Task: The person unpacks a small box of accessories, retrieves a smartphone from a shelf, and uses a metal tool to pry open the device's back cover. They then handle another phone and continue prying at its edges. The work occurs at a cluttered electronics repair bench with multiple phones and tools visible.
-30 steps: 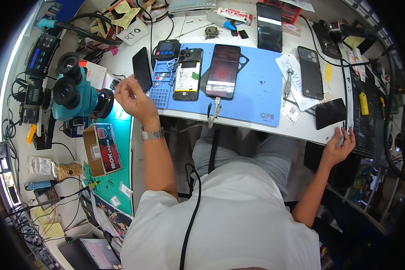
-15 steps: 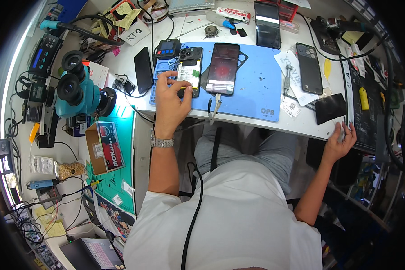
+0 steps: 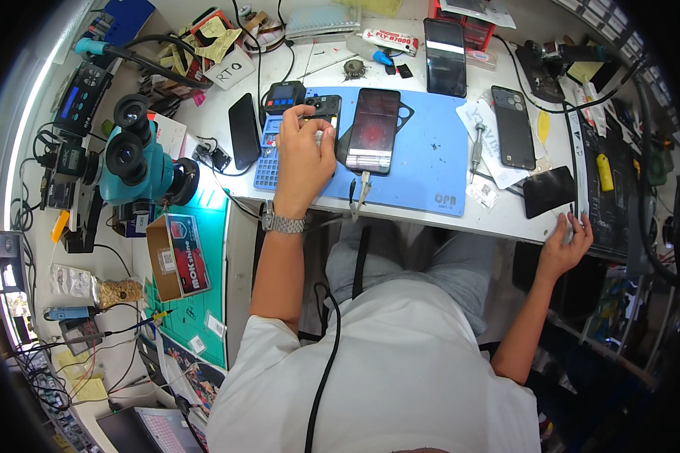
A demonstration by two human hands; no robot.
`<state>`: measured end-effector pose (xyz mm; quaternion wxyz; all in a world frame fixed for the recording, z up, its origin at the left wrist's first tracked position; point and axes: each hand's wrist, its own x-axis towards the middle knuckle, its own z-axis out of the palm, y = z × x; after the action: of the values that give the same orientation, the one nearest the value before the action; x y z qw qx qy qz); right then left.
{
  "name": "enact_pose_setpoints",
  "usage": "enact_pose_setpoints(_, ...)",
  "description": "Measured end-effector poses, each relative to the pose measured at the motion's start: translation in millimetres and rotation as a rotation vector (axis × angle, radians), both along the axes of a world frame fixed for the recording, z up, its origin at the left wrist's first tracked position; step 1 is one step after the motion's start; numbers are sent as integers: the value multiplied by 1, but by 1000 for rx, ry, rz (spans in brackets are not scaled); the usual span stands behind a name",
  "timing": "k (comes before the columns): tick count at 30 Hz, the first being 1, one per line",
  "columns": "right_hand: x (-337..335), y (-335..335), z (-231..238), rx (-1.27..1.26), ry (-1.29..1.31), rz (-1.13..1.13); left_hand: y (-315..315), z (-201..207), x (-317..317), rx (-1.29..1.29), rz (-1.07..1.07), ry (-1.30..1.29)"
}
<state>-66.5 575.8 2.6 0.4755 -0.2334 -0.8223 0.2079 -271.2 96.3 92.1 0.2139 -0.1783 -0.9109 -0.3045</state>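
Note:
My left hand, with a watch at the wrist, is over an opened phone on the blue mat. Its fingers are curled, thumb and index drawn together; whether anything small is between them is hidden. The hand covers most of the phone's lower part. Just right of it lies a phone with a lit reddish screen, a cable plugged into its bottom end. At the bench's right front corner my right hand rests on the edge, fingers apart and holding nothing. A dark flat panel lies just beyond it.
A teal microscope stands at left, above an open box on a green mat. Near the opened phone are a small device with a screen and a black phone. A screwdriver and a grey phone lie right.
My left hand has moved farther up over the opened phone and now covers more of it. My right hand stays at the bench corner. The whole view has shifted slightly.

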Motion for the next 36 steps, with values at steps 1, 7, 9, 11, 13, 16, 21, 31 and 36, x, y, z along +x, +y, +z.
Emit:
enact_pose_setpoints(1,0,0,1,11,-14,-5,5,0,-5,-14,-11,3)
enact_pose_setpoints(7,-1,-10,9,-3,-24,-4,19,2,-25,-102,-11,-14)
enact_pose_setpoints(9,0,-9,9,11,-26,-6,20,2,-30,-102,-21,-49)
enact_pose_setpoints(11,1,-8,9,25,-22,-5,19,0,-36,-79,-40,-65)
enact_pose_setpoints(13,1,-9,9,34,-14,4,17,2,-42,-59,-55,-76)
enact_pose_setpoints(16,1,-9,8,32,4,19,17,9,-55,-27,-70,-81)
enact_pose_setpoints(21,1,-9,10,30,-13,4,20,17,-111,-81,-122,-151)
enact_pose_setpoints(31,0,-10,11,19,-2,6,57,7,-164,-417,-87,-175)
enact_pose_setpoints(36,0,-11,12,16,19,15,49,6,-179,-226,-127,-259)
